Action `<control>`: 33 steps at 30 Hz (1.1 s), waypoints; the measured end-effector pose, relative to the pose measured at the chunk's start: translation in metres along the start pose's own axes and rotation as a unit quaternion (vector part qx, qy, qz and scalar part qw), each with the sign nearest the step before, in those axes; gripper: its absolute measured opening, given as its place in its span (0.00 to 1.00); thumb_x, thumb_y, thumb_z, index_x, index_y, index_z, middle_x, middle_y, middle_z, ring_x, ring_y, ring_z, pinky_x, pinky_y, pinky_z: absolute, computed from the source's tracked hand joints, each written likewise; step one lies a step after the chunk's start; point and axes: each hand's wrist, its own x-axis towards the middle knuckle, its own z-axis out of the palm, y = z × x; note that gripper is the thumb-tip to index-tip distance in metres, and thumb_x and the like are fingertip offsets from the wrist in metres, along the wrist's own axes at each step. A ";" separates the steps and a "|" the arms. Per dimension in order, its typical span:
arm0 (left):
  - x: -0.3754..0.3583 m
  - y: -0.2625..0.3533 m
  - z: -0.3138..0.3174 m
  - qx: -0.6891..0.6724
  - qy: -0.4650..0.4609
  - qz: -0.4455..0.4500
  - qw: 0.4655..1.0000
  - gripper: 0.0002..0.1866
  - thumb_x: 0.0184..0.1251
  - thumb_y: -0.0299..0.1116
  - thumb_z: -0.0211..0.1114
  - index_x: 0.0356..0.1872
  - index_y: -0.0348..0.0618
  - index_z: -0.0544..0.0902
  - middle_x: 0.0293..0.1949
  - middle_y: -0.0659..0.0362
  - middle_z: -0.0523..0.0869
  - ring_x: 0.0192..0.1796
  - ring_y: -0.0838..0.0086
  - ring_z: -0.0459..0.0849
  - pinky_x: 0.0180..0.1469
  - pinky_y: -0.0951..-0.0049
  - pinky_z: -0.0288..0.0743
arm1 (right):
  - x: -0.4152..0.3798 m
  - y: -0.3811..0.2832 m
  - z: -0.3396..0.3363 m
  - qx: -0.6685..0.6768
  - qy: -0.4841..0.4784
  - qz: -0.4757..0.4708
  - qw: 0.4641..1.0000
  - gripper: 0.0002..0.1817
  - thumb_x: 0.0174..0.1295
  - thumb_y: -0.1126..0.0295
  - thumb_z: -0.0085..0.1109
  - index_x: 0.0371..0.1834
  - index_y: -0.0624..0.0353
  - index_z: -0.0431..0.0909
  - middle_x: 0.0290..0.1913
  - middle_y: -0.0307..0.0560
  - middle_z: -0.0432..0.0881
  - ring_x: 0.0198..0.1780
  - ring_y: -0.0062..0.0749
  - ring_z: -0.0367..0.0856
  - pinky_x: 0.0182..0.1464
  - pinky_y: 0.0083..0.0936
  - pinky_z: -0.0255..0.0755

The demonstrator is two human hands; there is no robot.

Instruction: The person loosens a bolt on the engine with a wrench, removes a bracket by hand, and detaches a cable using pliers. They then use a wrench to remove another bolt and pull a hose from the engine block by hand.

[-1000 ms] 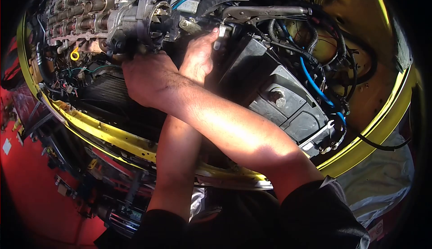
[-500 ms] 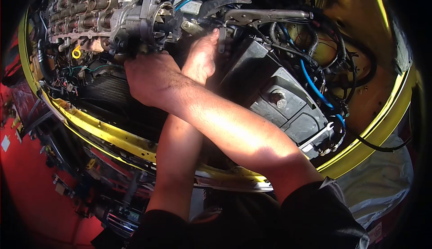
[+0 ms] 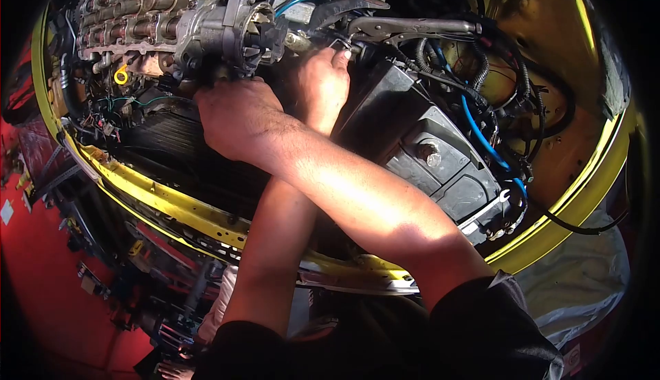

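My forearms cross over the engine bay, the right one on top. My right hand (image 3: 237, 115) is curled beneath a metal housing (image 3: 230, 26) at the end of the engine; its fingertips and whatever they hold are hidden. Further right, my left hand (image 3: 322, 81) is closed with the thumb up, at a small metal piece (image 3: 337, 44) that I cannot make out. Just beyond that thumb lie locking pliers (image 3: 416, 27), their long handles pointing right. Left of the housing is the exposed cylinder head (image 3: 134, 19) with its camshafts.
A black battery (image 3: 447, 163) sits right of my arms, with an open-end wrench (image 3: 498, 201) at its near corner. Blue hose (image 3: 482, 132) and black cables run beside it. The yellow front frame (image 3: 165, 198) crosses below. Another person's hand (image 3: 175, 370) shows at the bottom left.
My left hand has gone from stretched fingers to a closed grip near the pliers. My right hand stays under the housing. The view has shifted slightly, and another person's hand has appeared at bottom left.
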 end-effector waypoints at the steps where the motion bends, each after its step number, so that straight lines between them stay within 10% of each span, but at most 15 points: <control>1: 0.011 -0.021 0.009 -0.267 -0.068 -0.089 0.957 0.14 0.75 0.40 0.63 0.32 0.45 0.87 0.41 0.61 0.88 0.46 0.69 0.83 0.50 0.70 0.72 | -0.001 0.000 -0.001 0.000 0.002 0.000 1.000 0.15 0.62 0.70 0.51 0.49 0.61 0.81 0.49 0.55 0.86 0.53 0.46 0.86 0.54 0.43 0.78; 4: 0.023 -0.044 0.014 -0.592 -0.190 -0.248 0.743 0.08 0.75 0.34 0.64 0.43 0.41 0.84 0.42 0.60 0.87 0.44 0.76 0.81 0.47 0.75 0.75 | -0.001 0.001 -0.003 -0.007 -0.001 -0.001 1.000 0.15 0.61 0.70 0.51 0.48 0.61 0.81 0.49 0.55 0.86 0.53 0.46 0.86 0.54 0.43 0.78; 7: 0.026 -0.042 0.020 -0.623 -0.140 -0.251 0.727 0.08 0.74 0.33 0.65 0.45 0.40 0.84 0.42 0.59 0.87 0.42 0.76 0.81 0.47 0.77 0.75 | -0.001 0.001 -0.004 -0.006 -0.013 -0.004 1.000 0.15 0.61 0.70 0.51 0.48 0.61 0.81 0.48 0.55 0.86 0.52 0.46 0.86 0.54 0.43 0.79; 10: 0.022 -0.038 0.014 -0.568 -0.143 -0.235 0.775 0.08 0.73 0.35 0.66 0.40 0.40 0.86 0.43 0.59 0.87 0.39 0.76 0.81 0.45 0.75 0.75 | -0.001 0.001 -0.004 -0.008 -0.017 -0.006 1.000 0.14 0.61 0.70 0.52 0.48 0.61 0.81 0.48 0.55 0.86 0.52 0.45 0.86 0.53 0.42 0.79; 12: 0.022 -0.036 0.013 -0.394 -0.130 -0.146 0.898 0.09 0.72 0.37 0.67 0.37 0.42 0.87 0.43 0.58 0.88 0.38 0.72 0.81 0.43 0.73 0.74 | 0.000 0.000 -0.005 -0.013 -0.017 -0.006 1.000 0.15 0.61 0.70 0.52 0.48 0.61 0.81 0.48 0.54 0.86 0.53 0.45 0.86 0.54 0.42 0.79; 14: 0.011 -0.010 -0.003 0.008 -0.063 0.015 0.998 0.09 0.68 0.39 0.69 0.32 0.45 0.89 0.43 0.56 0.88 0.39 0.62 0.82 0.42 0.66 0.72 | 0.000 0.000 -0.005 -0.018 -0.020 -0.006 1.000 0.15 0.61 0.71 0.52 0.49 0.61 0.81 0.48 0.54 0.86 0.53 0.45 0.86 0.54 0.42 0.79; 16: -0.001 -0.014 0.003 0.229 0.137 0.252 0.930 0.08 0.65 0.39 0.68 0.34 0.48 0.90 0.44 0.54 0.88 0.43 0.55 0.82 0.46 0.59 0.71 | 0.001 0.000 -0.003 -0.008 -0.018 0.001 1.000 0.15 0.61 0.71 0.52 0.49 0.61 0.81 0.49 0.55 0.86 0.53 0.45 0.86 0.54 0.42 0.79; 22: -0.024 -0.020 -0.019 0.050 -0.035 0.186 0.981 0.27 0.67 0.30 0.65 0.69 0.45 0.75 0.55 0.43 0.84 0.57 0.46 0.82 0.60 0.55 0.75 | -0.001 -0.002 -0.006 -0.015 -0.021 0.009 1.000 0.15 0.61 0.71 0.53 0.49 0.61 0.82 0.51 0.56 0.86 0.54 0.46 0.86 0.55 0.41 0.79; 24: -0.036 0.013 -0.048 0.057 -0.167 -0.021 0.984 0.28 0.69 0.30 0.64 0.70 0.46 0.74 0.59 0.43 0.83 0.58 0.49 0.82 0.63 0.57 0.75 | 0.000 -0.002 -0.007 -0.020 -0.031 0.015 0.999 0.15 0.60 0.71 0.53 0.49 0.61 0.82 0.51 0.55 0.86 0.54 0.46 0.86 0.55 0.41 0.79; 31: -0.108 -0.081 -0.078 -0.251 -0.174 -0.065 0.950 0.26 0.66 0.37 0.70 0.64 0.41 0.77 0.51 0.52 0.88 0.57 0.68 0.83 0.66 0.68 0.71 | 0.000 -0.002 -0.007 0.018 -0.014 0.015 1.000 0.15 0.60 0.72 0.54 0.50 0.60 0.81 0.51 0.55 0.86 0.54 0.45 0.86 0.55 0.41 0.79; 33: -0.143 -0.052 -0.101 -0.010 -0.149 -0.014 0.989 0.20 0.63 0.38 0.70 0.54 0.40 0.81 0.46 0.51 0.88 0.52 0.63 0.85 0.61 0.63 0.74 | 0.000 -0.002 -0.006 0.030 0.002 0.015 0.999 0.16 0.60 0.72 0.54 0.51 0.60 0.81 0.50 0.55 0.86 0.54 0.46 0.86 0.55 0.41 0.79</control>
